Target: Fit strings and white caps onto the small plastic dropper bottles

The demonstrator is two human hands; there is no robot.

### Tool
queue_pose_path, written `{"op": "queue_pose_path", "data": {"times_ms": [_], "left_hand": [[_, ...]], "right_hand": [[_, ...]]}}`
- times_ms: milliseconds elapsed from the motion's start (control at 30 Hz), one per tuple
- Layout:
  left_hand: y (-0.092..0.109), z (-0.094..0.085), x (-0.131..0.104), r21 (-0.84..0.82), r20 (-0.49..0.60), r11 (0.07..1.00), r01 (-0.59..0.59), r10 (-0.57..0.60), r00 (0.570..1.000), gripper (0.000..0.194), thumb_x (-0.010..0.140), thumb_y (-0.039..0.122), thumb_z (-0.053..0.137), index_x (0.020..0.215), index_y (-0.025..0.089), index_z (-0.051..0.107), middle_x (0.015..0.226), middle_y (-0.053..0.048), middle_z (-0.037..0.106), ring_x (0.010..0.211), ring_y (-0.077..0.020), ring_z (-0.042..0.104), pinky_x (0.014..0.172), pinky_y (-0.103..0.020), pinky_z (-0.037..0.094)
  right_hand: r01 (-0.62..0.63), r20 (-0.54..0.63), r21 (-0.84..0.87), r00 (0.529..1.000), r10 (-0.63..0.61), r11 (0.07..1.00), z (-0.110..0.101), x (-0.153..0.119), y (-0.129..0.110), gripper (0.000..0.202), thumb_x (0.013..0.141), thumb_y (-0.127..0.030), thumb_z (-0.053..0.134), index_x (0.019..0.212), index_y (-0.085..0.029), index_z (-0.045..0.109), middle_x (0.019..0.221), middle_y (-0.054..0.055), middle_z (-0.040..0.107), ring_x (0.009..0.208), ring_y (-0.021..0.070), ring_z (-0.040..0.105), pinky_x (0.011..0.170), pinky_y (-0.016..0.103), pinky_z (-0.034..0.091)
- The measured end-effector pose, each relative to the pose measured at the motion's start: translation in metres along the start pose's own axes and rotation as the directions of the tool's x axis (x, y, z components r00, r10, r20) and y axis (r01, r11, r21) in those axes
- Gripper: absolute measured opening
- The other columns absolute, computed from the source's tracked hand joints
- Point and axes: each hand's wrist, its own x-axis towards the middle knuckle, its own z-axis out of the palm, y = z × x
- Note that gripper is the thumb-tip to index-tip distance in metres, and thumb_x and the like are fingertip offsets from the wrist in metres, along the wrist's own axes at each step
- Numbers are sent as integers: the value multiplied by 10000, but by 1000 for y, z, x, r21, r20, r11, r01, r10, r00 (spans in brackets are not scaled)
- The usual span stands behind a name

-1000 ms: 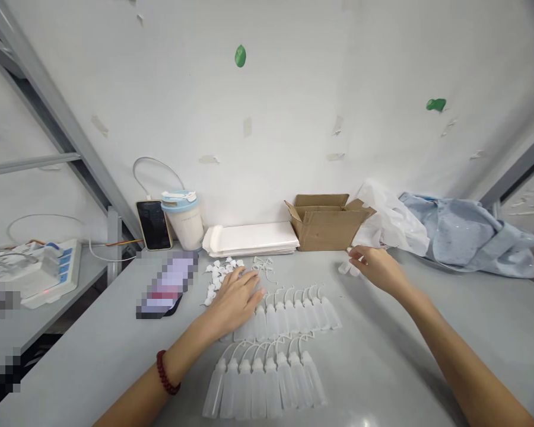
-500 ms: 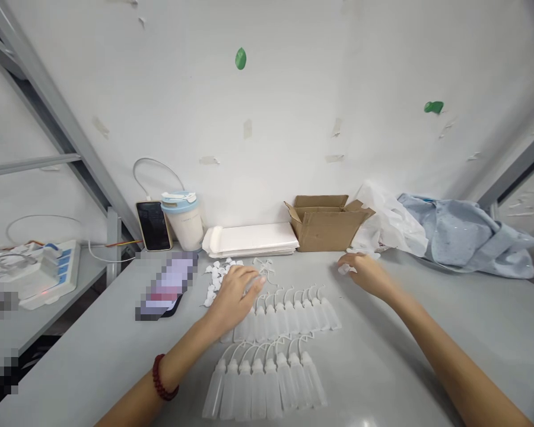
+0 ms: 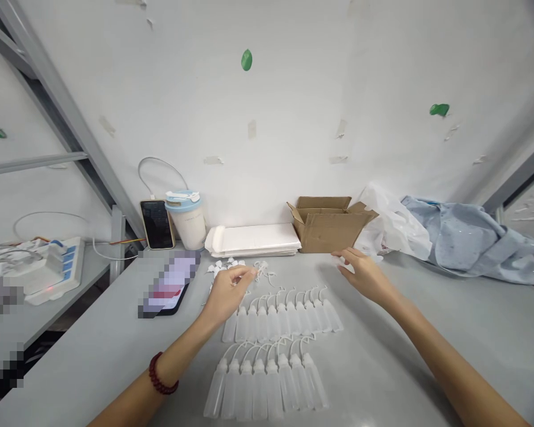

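My left hand (image 3: 226,290) is closed in a pinch at the edge of a small cluster of translucent stringy pieces (image 3: 262,270); what sits between its fingertips is too small to make out. Under and beside it is a pile of small white caps (image 3: 220,267), partly hidden. My right hand (image 3: 365,276) is in front of the cardboard box, its thumb and fingers curled around a small translucent piece (image 3: 337,260). Between my arms lie two rows of translucent plastic bottles with thin bent tubes at their tops, a back row (image 3: 285,320) and a front row (image 3: 267,388).
At the back stand an open cardboard box (image 3: 329,232), flat white boxes (image 3: 258,239), a lidded cup (image 3: 189,225) and a phone (image 3: 157,225). Another phone (image 3: 173,284) lies at left. A plastic bag (image 3: 396,219) and blue cloth (image 3: 467,237) sit at right.
My left hand has gone from spread over the caps to a pinch by the stringy pieces. My right hand has lifted slightly with its translucent piece. The view has shifted a little.
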Motion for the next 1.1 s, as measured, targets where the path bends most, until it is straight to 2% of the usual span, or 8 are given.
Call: {"op": "queue_pose_path", "data": {"times_ms": [100,233,400,500,600,767,933,1100], "left_hand": [[-1,0,0,-10,32,1000,-18,18,999,290,806,346,505,896,168,716,1030,-52,696,1027,-242,590,877,-333,447],[-6,0,2,13,92,1000,-19,18,996,261,781,327,527,854,176,727,1009,-65,702,973,-252,615,856,-374,464],[-6,0,2,25,84,997,-67,64,994,299,797,328,501,986,195,690,1139,-68,644,1106,-239,542,936,-385,423],[0,1,-2,12,115,995,-96,94,989,295,807,320,498,994,188,685,1141,-73,641,1112,-236,540,958,-388,410],[6,3,-6,-76,192,994,-77,90,977,267,813,303,515,971,182,692,1111,-68,657,1088,-230,556,974,-388,400],[13,3,-14,-315,308,948,35,67,949,227,825,268,530,946,213,714,1045,-56,691,999,-222,598,920,-385,441],[16,3,-16,-430,357,895,119,47,933,206,812,237,553,910,208,731,983,-62,709,955,-212,608,884,-361,453],[16,3,-17,-505,385,845,177,38,922,198,811,218,567,914,178,730,989,-75,703,947,-207,595,883,-349,439]], "right_hand": [[39,-70,59,997,-35,997,-4,-2,-13,247,834,-167,417,1048,-173,542,976,106,610,790,221,602,664,327,475],[123,-164,146,981,-99,981,-5,-7,-30,187,865,-216,402,1002,-191,526,1005,108,608,770,214,603,624,321,484],[164,-187,226,975,-123,960,-3,-11,-42,182,888,-253,392,996,-208,532,1031,103,603,711,193,610,591,323,501],[148,-192,335,978,-86,931,-3,-14,-47,165,884,-300,429,969,-217,544,1028,90,605,717,185,612,623,332,527],[72,-130,515,991,-5,854,-5,-16,-56,170,855,-346,499,953,-217,551,1015,78,606,761,185,614,660,338,547],[-46,44,779,999,19,626,-12,-20,-70,207,810,-367,583,927,-199,552,970,70,616,864,204,607,728,345,532],[-166,186,875,983,0,456,-19,-23,-78,231,789,-370,625,921,-196,551,933,61,640,801,186,614,699,323,508],[-200,221,903,975,-11,381,-23,-23,-82,225,764,-352,655,885,-191,555,903,56,632,767,172,597,671,307,490]]}}
